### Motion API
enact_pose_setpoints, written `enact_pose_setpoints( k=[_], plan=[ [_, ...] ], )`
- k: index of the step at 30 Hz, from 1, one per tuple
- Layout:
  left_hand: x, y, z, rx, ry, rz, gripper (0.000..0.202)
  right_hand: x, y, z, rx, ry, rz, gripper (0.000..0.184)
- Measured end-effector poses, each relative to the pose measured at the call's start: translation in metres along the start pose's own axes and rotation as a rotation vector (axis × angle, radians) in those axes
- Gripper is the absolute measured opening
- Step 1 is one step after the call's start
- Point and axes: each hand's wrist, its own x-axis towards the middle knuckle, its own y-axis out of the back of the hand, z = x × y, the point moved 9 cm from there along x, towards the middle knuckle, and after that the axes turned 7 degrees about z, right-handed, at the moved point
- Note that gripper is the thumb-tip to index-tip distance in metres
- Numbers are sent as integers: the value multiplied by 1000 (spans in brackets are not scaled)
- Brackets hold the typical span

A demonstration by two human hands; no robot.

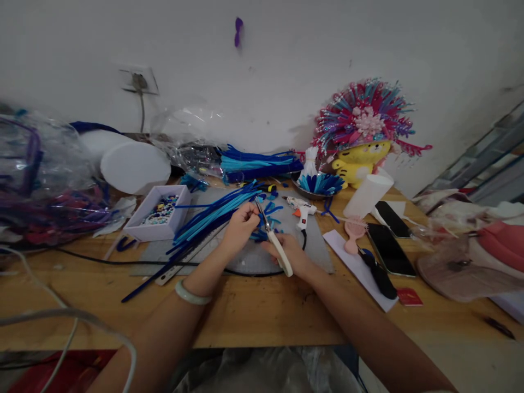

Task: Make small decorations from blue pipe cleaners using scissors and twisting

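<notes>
My right hand (290, 254) is closed round the cream handles of a pair of scissors (279, 252), whose blades point up and away. Beside the blades, the fingers of my left hand (242, 225) are pinched together; what they hold is too small to make out. A bundle of dark and light blue pipe cleaners (213, 213) lies just left of and behind that hand. Short cut blue pieces (272, 208) are scattered around the scissors on a grey cutting mat (321, 252). A metal ruler (164, 275) lies partly under the bundle.
A white box of beads (141, 233) stands left. Right of the hands lie a glue gun (303, 212), a pink hairbrush (354, 233) and phones (391, 248). Behind are a bowl of blue pieces (317, 192) and a yellow plush toy (360, 164). A black cable (139, 262) crosses the table.
</notes>
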Motion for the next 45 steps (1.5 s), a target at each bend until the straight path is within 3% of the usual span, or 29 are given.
enact_pose_setpoints(
  k=[8,12,17,21,25,31,34,39,42,45],
  plan=[
    [-2,-3,-9,-201,114,24,5,-1,1,1,-16,-4,-17,33],
    [-4,-5,-8,-131,132,-6,5,-2,-1,-11,39,91,-69,30],
    [-7,-7,-5,-57,154,-32,6,-2,5,-19,-90,185,-28,32],
    [-8,-9,-7,-86,175,-27,5,-2,9,-15,-134,139,-6,32],
    [-9,-15,-13,-122,168,-49,3,0,13,-1,-22,-42,68,33],
    [-9,-14,-16,-212,187,2,5,1,17,-2,48,-93,36,35],
    [-4,-3,-14,-251,161,89,5,1,25,-9,-85,-5,56,37],
    [4,28,-10,-224,71,328,3,-4,35,-29,-602,252,173,31],
    [5,43,-7,-236,23,429,6,-6,34,-29,-777,267,214,32],
    [5,46,-6,-248,16,437,9,-9,26,-25,-806,268,166,36]
  ],
)
